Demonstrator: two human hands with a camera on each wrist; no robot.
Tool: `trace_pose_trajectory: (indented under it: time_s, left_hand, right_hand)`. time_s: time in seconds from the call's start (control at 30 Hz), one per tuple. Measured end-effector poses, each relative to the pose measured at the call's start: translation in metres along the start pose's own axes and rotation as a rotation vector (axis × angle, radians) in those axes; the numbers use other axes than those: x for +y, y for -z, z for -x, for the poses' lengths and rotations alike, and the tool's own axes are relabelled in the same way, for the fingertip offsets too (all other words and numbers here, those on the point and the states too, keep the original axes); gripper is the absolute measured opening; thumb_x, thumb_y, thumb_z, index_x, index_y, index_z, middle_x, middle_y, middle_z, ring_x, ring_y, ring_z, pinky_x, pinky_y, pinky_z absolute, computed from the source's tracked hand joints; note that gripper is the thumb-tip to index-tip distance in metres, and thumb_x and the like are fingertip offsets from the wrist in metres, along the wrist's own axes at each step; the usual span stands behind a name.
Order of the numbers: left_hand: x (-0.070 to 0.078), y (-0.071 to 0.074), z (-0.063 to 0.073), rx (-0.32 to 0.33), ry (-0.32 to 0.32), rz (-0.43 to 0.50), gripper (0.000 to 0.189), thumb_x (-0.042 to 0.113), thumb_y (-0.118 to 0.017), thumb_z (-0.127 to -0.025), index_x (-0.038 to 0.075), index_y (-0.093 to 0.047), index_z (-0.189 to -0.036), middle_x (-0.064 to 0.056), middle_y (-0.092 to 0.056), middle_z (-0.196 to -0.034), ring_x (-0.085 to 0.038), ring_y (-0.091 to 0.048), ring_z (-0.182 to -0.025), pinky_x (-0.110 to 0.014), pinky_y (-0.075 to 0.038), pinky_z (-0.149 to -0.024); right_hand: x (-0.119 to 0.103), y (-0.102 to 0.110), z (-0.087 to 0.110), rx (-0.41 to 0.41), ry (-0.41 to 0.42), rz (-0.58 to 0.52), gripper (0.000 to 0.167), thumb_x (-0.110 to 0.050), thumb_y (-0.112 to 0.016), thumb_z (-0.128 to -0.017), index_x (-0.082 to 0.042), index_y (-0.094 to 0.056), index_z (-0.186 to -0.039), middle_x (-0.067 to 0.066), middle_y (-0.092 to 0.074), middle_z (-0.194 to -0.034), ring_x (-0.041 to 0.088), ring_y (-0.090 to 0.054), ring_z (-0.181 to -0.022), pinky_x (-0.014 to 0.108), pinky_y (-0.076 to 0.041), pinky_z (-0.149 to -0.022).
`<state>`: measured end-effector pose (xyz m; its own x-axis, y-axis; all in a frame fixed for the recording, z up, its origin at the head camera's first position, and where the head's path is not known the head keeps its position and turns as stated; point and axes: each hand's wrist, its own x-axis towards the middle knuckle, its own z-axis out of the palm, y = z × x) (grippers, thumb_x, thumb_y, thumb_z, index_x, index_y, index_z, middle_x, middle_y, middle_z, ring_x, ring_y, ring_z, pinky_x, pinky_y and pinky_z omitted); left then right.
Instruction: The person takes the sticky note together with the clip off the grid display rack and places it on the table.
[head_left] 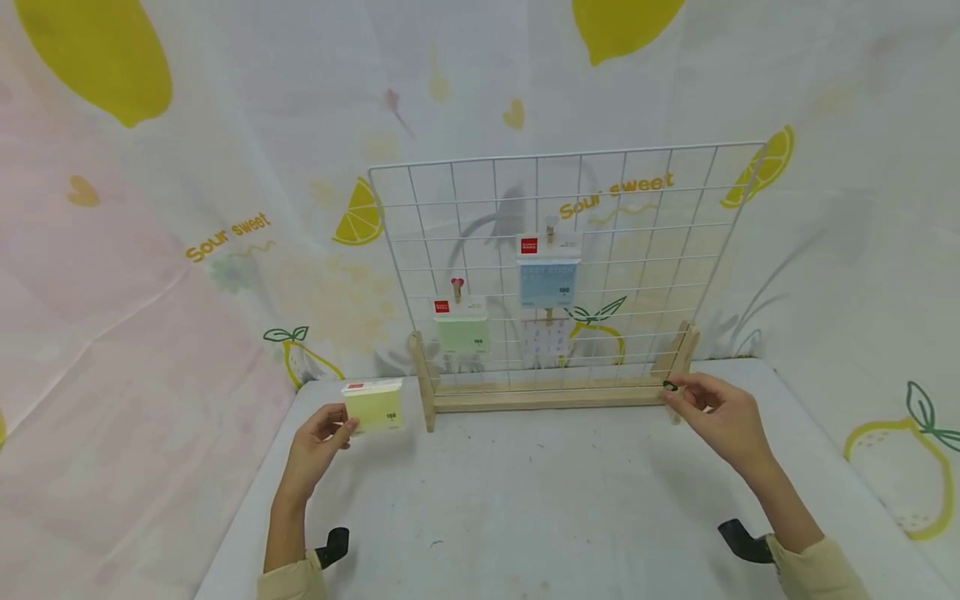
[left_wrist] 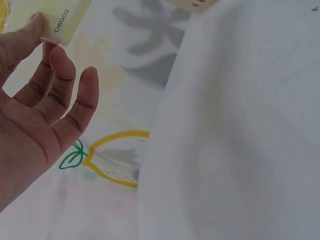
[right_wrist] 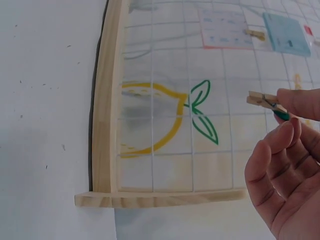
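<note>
- Your left hand [head_left: 317, 446] pinches the yellow note pack [head_left: 375, 408] at its left edge, thumb in front, fingertips behind; the other fingers curve loosely away. The pack is upright above the white table [head_left: 517, 492], just left of the wooden stand [head_left: 555, 401].
- Your right hand [head_left: 720, 417] pinches a small wooden clothespin [right_wrist: 258, 98] with a green trim between thumb and fingertips, near the stand's right end. I cannot tell whether its jaws are parted.
- The work looks like pegging packs to the white wire grid [head_left: 581, 155]: the green note pack [head_left: 463, 335] and blue note pack [head_left: 548, 285] already hang there, with a patterned sheet [head_left: 546, 337] below the blue one.
- Keep your left grip at the edge, leaving the white header free for the clothespin.
- Lay that header flat against a horizontal wire before pinching, so the bite takes both card and wire.
- Squeeze only the clothespin's tail, nose towards the grid.
- Hold the pack until the bite is firm; a shallow one could slip.
</note>
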<state>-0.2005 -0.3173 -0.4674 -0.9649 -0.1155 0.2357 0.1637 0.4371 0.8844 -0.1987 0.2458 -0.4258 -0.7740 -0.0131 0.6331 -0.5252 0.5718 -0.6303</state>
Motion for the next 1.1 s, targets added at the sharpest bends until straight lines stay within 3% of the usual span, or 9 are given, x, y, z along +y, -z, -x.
trace_pose_trajectory:
  time_s: [0.2, 0.47, 0.73, 1.1]
  left_hand:
    - [-0.008, 0.000, 0.001, -0.007, 0.021, -0.019, 0.026, 0.015, -0.069, -0.094, 0.000, -0.064, -0.115, -0.015, -0.062, -0.102, -0.025, -0.062, -0.081, -0.027, -0.054, -0.065]
    - [-0.016, -0.001, 0.003, -0.036, 0.034, -0.036, 0.027, 0.015, -0.070, -0.094, 0.000, -0.064, -0.115, -0.015, -0.061, -0.104, -0.014, -0.061, -0.080, -0.026, -0.054, -0.065]
    - [-0.017, -0.002, 0.003, -0.072, 0.105, -0.043, 0.031, 0.021, -0.071, -0.093, 0.002, -0.065, -0.117, -0.016, -0.061, -0.106, -0.033, -0.061, -0.087, -0.028, -0.054, -0.067]
    - [-0.021, -0.004, 0.003, -0.114, 0.162, -0.075, 0.029, 0.017, -0.071, -0.093, 0.001, -0.064, -0.117, -0.014, -0.061, -0.104, -0.024, -0.059, -0.081, -0.028, -0.052, -0.064]
  right_hand:
    - [0.011, 0.003, 0.007, 0.000, -0.042, 0.023, 0.019, 0.004, -0.081, -0.076, -0.001, -0.073, -0.093, -0.002, -0.056, -0.068, 0.004, -0.051, -0.058, 0.015, -0.040, -0.052]
    - [0.028, 0.004, 0.018, -0.014, -0.104, 0.069, 0.016, 0.002, -0.080, -0.078, 0.001, -0.073, -0.093, -0.002, -0.058, -0.068, 0.004, -0.049, -0.057, 0.016, -0.039, -0.049]
    - [0.041, 0.003, 0.024, -0.033, -0.176, 0.119, 0.015, -0.007, -0.080, -0.081, -0.001, -0.073, -0.093, -0.001, -0.058, -0.068, 0.006, -0.048, -0.058, 0.020, -0.038, -0.048]
    - [0.052, 0.003, 0.033, -0.056, -0.250, 0.103, 0.016, -0.010, -0.080, -0.082, -0.001, -0.073, -0.094, -0.001, -0.057, -0.069, 0.005, -0.048, -0.049, 0.023, -0.038, -0.041]
